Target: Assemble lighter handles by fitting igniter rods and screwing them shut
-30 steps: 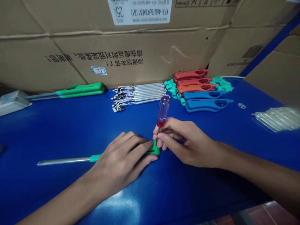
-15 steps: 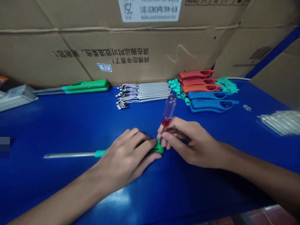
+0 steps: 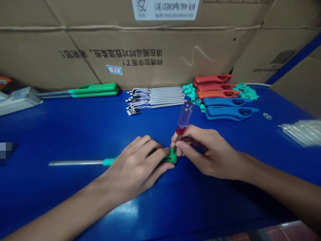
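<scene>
Screwdriver (image 3: pixel 185 115): leans slightly further right than before, tip at the end of the green handle (image 3: pixel 173 158).
Green handle: lies on the counter (image 3: pixel 195 207), silver tube (image 3: pixel 77 163) pointing left.
Left hand (image 3: pixel 136 164): clasped over the green handle.
Right hand (image 3: pixel 208 150): pinches the screwdriver by its shaft.
Behind: wired silver rods (image 3: pixel 168 95), blue handles (image 3: pixel 223 112).

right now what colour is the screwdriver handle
The handle is clear purple, red at its base; head view.

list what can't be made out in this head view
In the head view:
Green plastic handle: middle hidden under the left hand.
Translucent purple plastic screwdriver: tip's seating too small to tell.
Pale box-like object: cut off by left edge.
Scattered white pieces: too small to identify.
</scene>
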The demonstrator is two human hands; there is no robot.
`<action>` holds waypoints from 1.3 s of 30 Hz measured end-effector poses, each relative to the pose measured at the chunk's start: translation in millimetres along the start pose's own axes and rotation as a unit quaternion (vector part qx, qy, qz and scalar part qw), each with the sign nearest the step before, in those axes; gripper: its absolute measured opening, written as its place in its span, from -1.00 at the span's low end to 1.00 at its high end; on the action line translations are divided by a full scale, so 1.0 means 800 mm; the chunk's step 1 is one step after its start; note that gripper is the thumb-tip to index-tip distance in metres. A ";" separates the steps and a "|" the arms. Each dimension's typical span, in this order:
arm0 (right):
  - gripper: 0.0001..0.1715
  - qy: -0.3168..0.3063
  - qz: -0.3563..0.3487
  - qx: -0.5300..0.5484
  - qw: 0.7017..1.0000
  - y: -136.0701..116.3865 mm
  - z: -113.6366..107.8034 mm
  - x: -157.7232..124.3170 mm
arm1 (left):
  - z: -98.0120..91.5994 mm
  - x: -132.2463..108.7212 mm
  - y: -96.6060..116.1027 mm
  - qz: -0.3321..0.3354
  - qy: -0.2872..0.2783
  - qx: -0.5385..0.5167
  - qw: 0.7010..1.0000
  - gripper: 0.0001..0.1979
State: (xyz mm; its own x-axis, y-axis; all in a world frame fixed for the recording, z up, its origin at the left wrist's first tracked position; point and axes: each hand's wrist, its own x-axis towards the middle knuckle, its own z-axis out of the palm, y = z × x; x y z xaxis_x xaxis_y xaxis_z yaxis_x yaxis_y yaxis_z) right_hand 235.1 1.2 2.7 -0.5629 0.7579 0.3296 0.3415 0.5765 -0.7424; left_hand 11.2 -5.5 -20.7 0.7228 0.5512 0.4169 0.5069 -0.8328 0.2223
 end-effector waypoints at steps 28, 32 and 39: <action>-0.94 0.015 -0.045 -0.068 0.997 0.001 0.000 -0.001 | 0.000 0.000 0.000 -0.004 -0.008 0.005 1.000 -0.83; -0.93 0.018 -0.050 -0.069 0.996 0.002 0.000 -0.001 | -0.001 0.000 0.001 -0.003 -0.009 0.008 1.000 -0.82; -0.96 0.000 -0.064 -0.049 0.997 0.003 -0.001 0.000 | 0.001 0.000 0.000 0.001 -0.001 0.008 1.000 -0.82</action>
State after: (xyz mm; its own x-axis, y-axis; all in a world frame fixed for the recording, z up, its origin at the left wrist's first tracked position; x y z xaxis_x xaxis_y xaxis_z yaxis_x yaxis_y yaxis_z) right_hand 236.5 2.6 1.7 -0.6059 0.6770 0.4178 0.3387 0.6947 -0.6346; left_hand 11.8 -5.1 -21.3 0.7238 0.5504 0.4161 0.5135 -0.8325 0.2080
